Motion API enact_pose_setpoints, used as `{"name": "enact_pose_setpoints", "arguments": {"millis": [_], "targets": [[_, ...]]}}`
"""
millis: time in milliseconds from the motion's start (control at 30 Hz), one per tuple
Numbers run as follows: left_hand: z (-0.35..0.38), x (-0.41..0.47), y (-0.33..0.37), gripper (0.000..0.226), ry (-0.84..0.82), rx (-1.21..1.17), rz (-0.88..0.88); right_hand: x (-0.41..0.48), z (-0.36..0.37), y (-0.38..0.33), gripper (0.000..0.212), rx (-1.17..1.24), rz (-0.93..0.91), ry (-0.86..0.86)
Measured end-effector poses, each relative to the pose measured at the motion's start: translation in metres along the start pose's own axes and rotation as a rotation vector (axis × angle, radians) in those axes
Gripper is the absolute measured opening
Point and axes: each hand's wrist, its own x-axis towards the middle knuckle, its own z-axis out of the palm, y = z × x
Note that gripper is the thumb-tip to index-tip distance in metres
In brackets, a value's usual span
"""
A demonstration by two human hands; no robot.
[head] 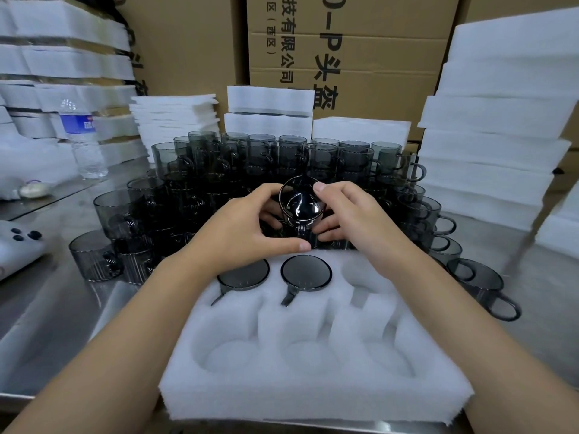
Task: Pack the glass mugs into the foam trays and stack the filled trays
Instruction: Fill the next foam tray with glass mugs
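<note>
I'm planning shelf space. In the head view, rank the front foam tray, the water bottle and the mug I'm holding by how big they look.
1. foam tray, largest, though nearest the camera.
2. water bottle and held mug: near alike, bottle slightly taller but farther off.

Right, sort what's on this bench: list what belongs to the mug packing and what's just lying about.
Job: smoky grey glass mug held by left hand and right hand; white foam tray with two seated mugs; loose grey mugs; stacked foam trays.
Lying about: clear plastic water bottle; brown cardboard boxes.
</note>
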Motion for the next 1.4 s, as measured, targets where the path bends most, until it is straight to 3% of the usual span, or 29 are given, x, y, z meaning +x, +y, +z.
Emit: {"name": "enact_pose_setpoints", "arguments": {"millis": [133,300,567,667,867,1033,1133,1400], "targets": [[0.000,0.000,0.000,0.085,-0.002,0.018,0.010,-0.001,0.000,-0.001,0.025,-0.016,-0.006,-0.018],[-0.001,-0.001,0.004,0.071,-0.019,0.007,0.012,-0.003,0.000,-0.004,0.018,-0.044,-0.038,-0.052],[-0.001,-0.002,0.005,0.068,-0.006,0.004,0.019,-0.008,-0.002,-0.004,0.059,-0.193,-0.228,-0.155],[0.000,-0.001,0.002,0.073,-0.014,-0.020,0.017,-0.007,-0.003,-0.003,0.065,-0.229,-0.228,-0.156],[0.001,-0.002,0.002,0.077,-0.044,-0.064,0.002,-0.006,-0.006,-0.004,0.054,-0.276,-0.210,-0.084],[0.000,-0.003,0.001,0.097,-0.128,-0.080,-0.005,-0.005,-0.016,-0.011,0.046,-0.308,-0.123,0.001],[-0.002,-0.004,0.002,0.096,-0.198,-0.043,-0.018,-0.006,-0.030,-0.019,0.053,-0.337,-0.050,-0.069],[-0.004,-0.005,0.004,0.055,-0.188,0.002,-0.014,-0.015,-0.067,-0.027,0.044,-0.375,0.084,-0.423]]}}
